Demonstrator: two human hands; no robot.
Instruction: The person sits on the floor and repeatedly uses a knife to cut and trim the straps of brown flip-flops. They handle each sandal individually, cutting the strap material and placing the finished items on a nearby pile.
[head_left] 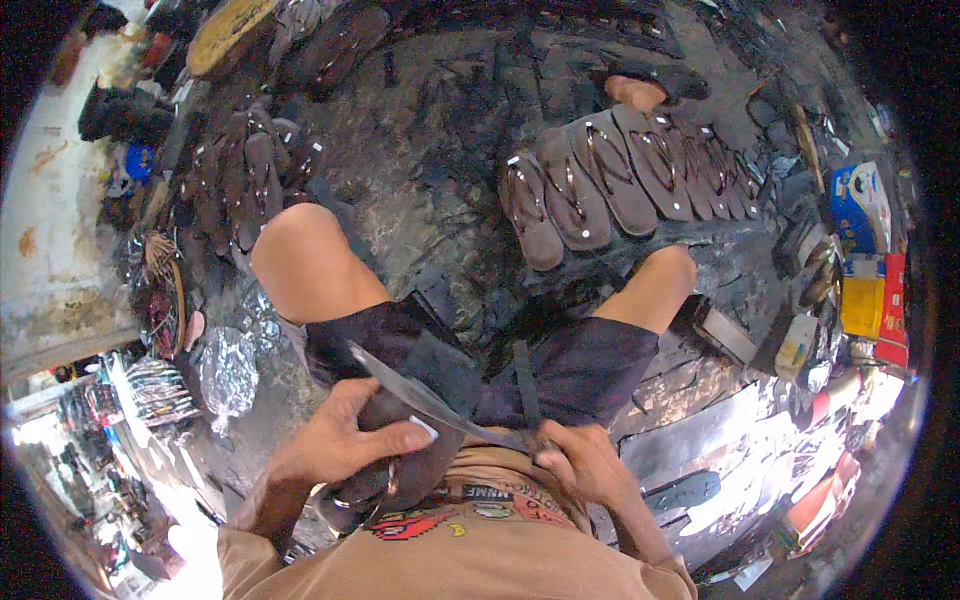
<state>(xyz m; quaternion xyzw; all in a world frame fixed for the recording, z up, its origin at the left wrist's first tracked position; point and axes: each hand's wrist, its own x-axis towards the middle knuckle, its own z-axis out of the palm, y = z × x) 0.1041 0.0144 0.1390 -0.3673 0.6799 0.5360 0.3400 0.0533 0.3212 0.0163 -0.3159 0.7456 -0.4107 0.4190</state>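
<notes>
My left hand point(345, 440) is closed around a dark brown flip-flop point(425, 462), held close in front of my shirt. A small white patch shows by the thumb, and a shiny strap hangs from the underside. My right hand point(585, 462) grips a knife point(415, 393) at its handle end. The long, curved grey blade points up and left across my lap. It lies along the flip-flop's far edge; whether it touches that edge I cannot tell.
A row of dark thong sandals point(600, 175) lies on the floor beyond my right knee. Beyond my left knee sits a heap of similar sandals point(250, 165). Dark scraps litter the ground. Clear plastic point(228, 370) lies at left; a blue-and-white package point(860, 208) stands at far right.
</notes>
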